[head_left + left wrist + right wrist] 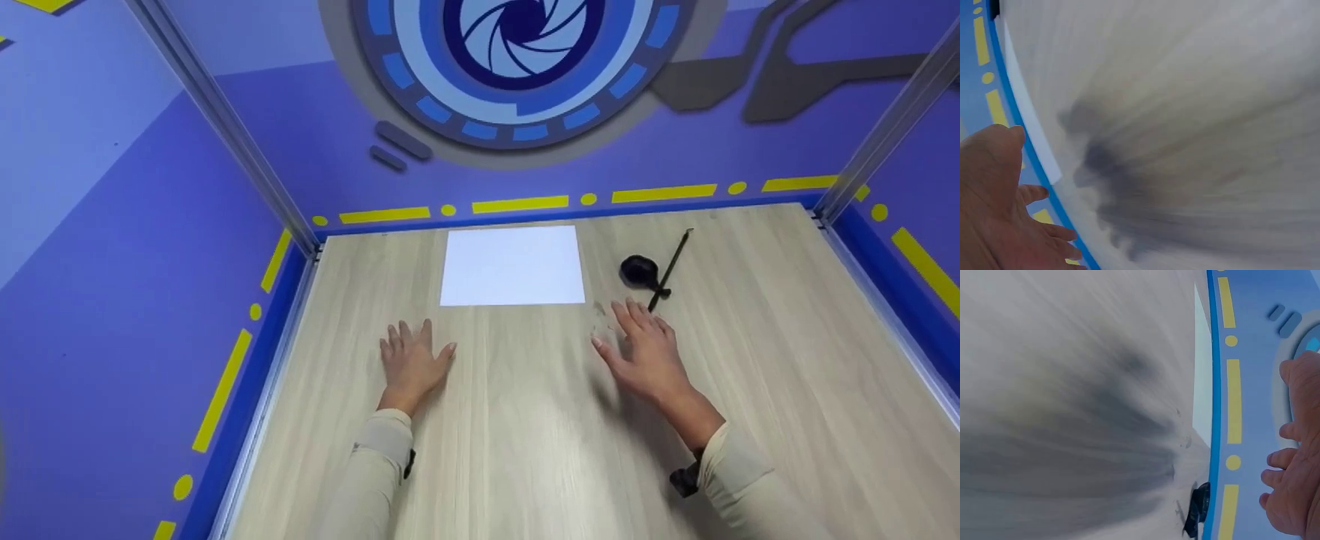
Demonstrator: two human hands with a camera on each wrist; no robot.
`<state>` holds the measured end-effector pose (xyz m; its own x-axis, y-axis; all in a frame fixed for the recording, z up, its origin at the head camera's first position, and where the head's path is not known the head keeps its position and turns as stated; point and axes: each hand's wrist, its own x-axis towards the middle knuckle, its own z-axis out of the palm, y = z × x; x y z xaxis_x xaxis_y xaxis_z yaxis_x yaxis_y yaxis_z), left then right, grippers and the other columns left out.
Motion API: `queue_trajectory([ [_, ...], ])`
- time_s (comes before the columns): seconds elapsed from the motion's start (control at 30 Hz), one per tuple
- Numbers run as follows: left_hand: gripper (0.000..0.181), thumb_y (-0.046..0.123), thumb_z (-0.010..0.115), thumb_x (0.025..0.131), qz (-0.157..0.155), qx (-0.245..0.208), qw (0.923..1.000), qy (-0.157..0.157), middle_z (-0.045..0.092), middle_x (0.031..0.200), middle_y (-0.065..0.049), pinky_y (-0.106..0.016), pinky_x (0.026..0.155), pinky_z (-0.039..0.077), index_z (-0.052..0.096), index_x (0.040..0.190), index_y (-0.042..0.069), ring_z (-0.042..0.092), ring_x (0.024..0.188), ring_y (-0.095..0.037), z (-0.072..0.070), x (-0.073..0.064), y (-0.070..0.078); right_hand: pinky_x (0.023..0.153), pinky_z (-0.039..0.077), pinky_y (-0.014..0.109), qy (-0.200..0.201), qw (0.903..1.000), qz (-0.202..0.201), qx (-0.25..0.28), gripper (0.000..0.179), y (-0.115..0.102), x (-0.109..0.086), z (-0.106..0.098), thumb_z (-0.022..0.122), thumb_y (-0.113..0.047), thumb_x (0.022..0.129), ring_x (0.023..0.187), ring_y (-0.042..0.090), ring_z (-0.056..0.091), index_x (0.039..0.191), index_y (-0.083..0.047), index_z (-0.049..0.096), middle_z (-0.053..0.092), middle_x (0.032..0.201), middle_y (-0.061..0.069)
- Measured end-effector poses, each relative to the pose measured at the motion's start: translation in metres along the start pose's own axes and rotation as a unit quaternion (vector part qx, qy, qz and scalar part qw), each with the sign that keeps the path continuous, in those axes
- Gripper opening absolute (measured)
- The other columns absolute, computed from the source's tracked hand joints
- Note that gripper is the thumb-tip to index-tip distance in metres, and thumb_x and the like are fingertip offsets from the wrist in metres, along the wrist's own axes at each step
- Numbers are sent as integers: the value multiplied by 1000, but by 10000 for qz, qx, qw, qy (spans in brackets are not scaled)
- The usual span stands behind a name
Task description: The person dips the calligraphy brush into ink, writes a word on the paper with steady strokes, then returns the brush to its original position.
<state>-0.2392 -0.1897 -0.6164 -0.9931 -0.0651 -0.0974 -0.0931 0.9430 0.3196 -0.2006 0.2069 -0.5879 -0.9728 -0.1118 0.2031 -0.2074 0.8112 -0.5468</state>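
Note:
A white sheet of paper [513,266] lies flat towards the back of the wooden table. To its right are a round black object [640,271], whose kind I cannot tell, and a thin dark stick [676,259] with a small tip at its far end. My left hand [411,361], fingers spread, is nearer me than the sheet's left corner and holds nothing. Holding nothing either, my right hand [643,352] hovers over the table with its shadow beneath; its fingertips are just short of the stick's near end. In the right wrist view, the black object [1198,506] appears low by the table's edge.
Blue-purple panels with yellow dashes [520,204] rise behind the table and on both sides. Metal posts [225,127] stand at the back corners. Small dark marks [598,308] show on the wood between the right hand and the sheet.

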Motion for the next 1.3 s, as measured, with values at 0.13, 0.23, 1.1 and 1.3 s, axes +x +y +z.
queue_trajectory([
  [0.13,75,52,52,108,21,-288,9995,-126,20,174,-35,-71,133,7,35,167,10,9,165,-56,3,16,-8,124,32,69,160,9997,113,167,71,4,-2,0,68,-39,103,155,52,39,160,-3,47,41,168,29],
  [0.23,74,50,53,109,92,-506,9983,-259,16,176,-33,-73,132,7,32,169,11,6,165,-56,2,27,-8,120,38,70,330,9989,183,262,66,9,-5,-2,68,-36,104,149,53,44,157,-1,51,45,165,30],
  [1.1,78,63,36,110,-164,-717,9943,-766,-21,177,-27,-82,121,-17,9,174,28,-26,163,-50,20,129,-1,79,50,22,1627,9862,-89,290,43,49,-31,-17,75,-11,97,102,26,65,140,-8,70,75,131,15],
  [1.3,76,63,37,110,-183,-910,9929,-747,-26,177,-20,-82,116,-27,6,173,34,-34,161,-47,27,137,-5,80,58,48,1423,9884,334,419,48,51,-28,-19,69,-17,103,106,37,67,149,-6,61,71,133,19],
])
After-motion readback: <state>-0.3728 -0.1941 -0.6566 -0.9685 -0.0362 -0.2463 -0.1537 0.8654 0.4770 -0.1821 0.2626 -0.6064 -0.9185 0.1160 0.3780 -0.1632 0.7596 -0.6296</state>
